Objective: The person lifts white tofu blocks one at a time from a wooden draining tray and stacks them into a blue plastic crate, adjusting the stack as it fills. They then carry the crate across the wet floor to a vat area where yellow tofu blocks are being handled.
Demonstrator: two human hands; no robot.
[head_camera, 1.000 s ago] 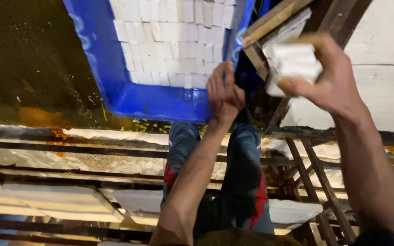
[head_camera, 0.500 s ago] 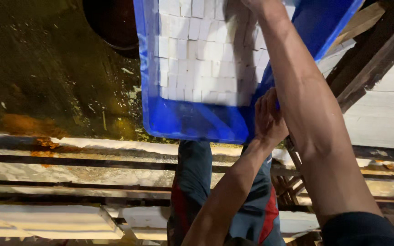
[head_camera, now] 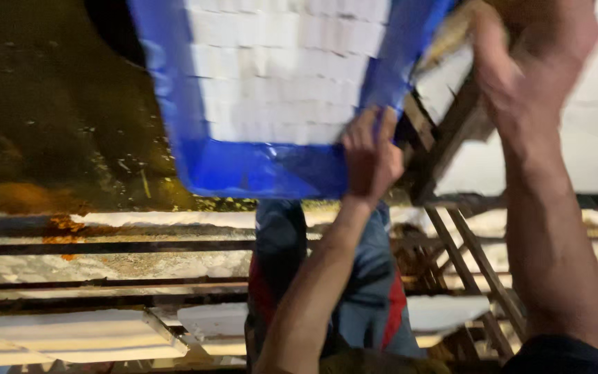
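Note:
A blue plastic crate [head_camera: 243, 173] filled with rows of white square blocks [head_camera: 278, 76] takes up the top middle of the view. My left hand [head_camera: 372, 156] grips the crate's near rim close to its right corner, fingers over the edge. Up at the top right, outside the crate and beside a wooden frame [head_camera: 451, 131], is my right hand [head_camera: 534, 55]. It is blurred, with fingers curled, and what it holds, if anything, does not show.
My legs in blue trousers with a red stripe [head_camera: 375, 298] stand below the crate. Wooden slats and racks with white slabs [head_camera: 77, 336] run across the lower view. Dark wet ground [head_camera: 50, 118] lies at the left. A pale slab [head_camera: 590, 152] sits at the right.
My right hand has come out of the crate and swung up to the right. The left hand has kept its hold on the rim. The view has shifted slightly.

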